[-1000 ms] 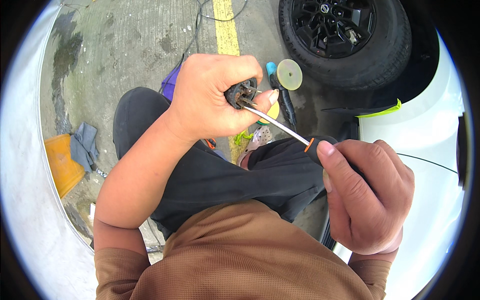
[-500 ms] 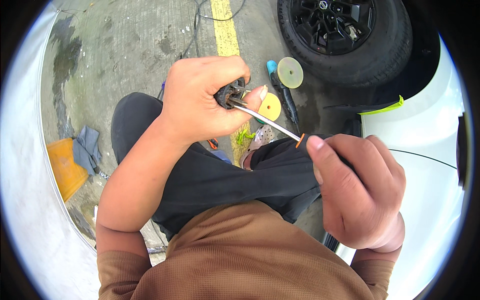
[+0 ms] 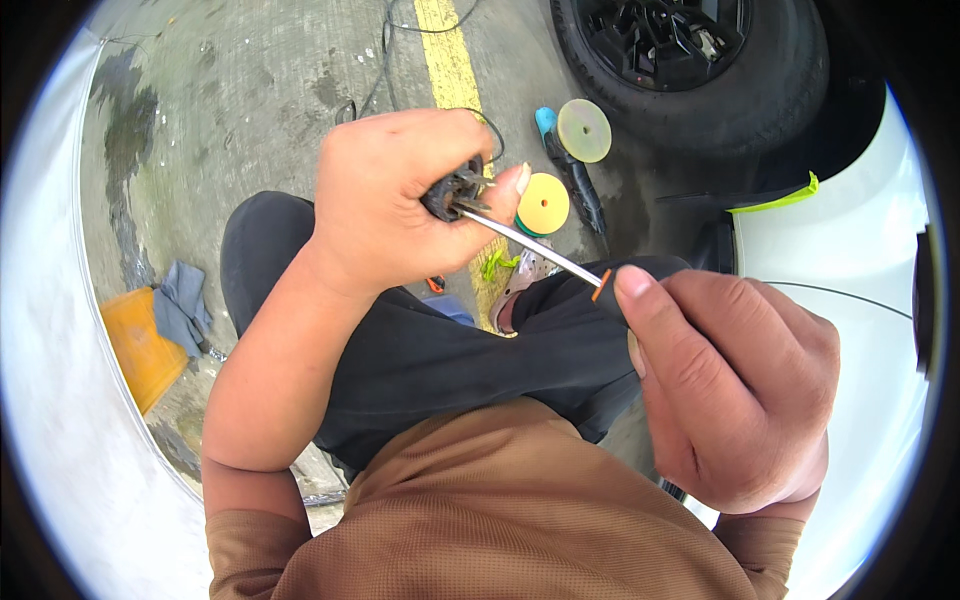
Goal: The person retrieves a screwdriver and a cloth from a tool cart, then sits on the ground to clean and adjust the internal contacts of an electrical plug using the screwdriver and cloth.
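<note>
My left hand (image 3: pixel 375 195) is wrapped round a black electrical plug (image 3: pixel 438 198), whose metal prongs face right. The thumb reaches out beneath the prongs. A screwdriver (image 3: pixel 535 246) with a silver shaft and an orange ring at its dark handle is held in my right hand (image 3: pixel 745 380), thumb and fingers closed on the handle. Its tip meets the plug's face beside the prongs; exactly where it seats is hard to make out. Most of the handle is hidden in my grip.
A dark hand-held power tool (image 3: pixel 578 185) lies on the concrete by a pale green pad (image 3: pixel 573 138) and a yellow pad (image 3: pixel 543 190). A car wheel (image 3: pixel 690 125) and white body panel (image 3: pixel 840 255) are at right. A grey cloth (image 3: pixel 182 303) drapes an orange-yellow container (image 3: pixel 140 340); a black cable (image 3: pixel 387 50) runs beyond.
My right hand has shifted slightly right and rolled a little round the screwdriver handle. The left hand has moved slightly left, still holding the plug. The whole view has shifted a little.
</note>
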Tool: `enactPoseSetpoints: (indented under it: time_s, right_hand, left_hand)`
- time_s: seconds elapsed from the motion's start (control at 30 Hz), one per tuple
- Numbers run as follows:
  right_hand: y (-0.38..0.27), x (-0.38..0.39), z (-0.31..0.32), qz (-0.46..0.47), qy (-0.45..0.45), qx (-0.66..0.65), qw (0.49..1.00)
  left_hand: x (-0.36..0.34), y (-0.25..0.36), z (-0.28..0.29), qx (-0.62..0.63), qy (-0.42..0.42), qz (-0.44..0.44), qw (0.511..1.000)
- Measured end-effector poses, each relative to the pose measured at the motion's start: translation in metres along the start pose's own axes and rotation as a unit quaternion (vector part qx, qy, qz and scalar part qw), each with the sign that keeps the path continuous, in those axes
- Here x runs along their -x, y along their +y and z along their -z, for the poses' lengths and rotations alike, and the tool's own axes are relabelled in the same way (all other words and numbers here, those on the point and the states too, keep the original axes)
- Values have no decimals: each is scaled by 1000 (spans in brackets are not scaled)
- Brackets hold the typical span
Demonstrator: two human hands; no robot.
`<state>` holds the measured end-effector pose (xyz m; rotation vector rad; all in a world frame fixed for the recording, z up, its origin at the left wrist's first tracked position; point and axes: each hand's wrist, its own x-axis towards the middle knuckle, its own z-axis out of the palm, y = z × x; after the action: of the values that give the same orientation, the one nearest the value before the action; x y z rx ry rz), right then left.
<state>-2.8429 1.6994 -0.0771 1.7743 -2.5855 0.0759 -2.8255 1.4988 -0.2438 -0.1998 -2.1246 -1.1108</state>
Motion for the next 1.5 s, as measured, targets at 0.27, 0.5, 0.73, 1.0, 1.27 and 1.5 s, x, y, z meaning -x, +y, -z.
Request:
enactPoseSetpoints:
  time_s: [0.27,0.5,0.73,1.0,1.27,1.5]
  right_hand:
    - [7,1,0,8,-25,38,999]
    - [26,-4,-9,-248,-102,-361,893]
    - [34,-1,-8,-43,-40,-81,995]
    - [37,5,-26,29,21,-28,999]
    - [35,0,-23,-146,-61,-248,956]
    - [36,-3,-19,-152,-39,-252,955]
  left_hand:
    - [3,0,-1,3,-56,34,998]
    - [8,-1,-4,-33,-65,27,997]
    - [1,-3,-6,-28,-127,83,988]
    - [4,-5,-5,20,-118,111,987]
    - [10,-7,-6,7,-99,63,993]
    - [2,-8,-6,-1,-39,85,996]
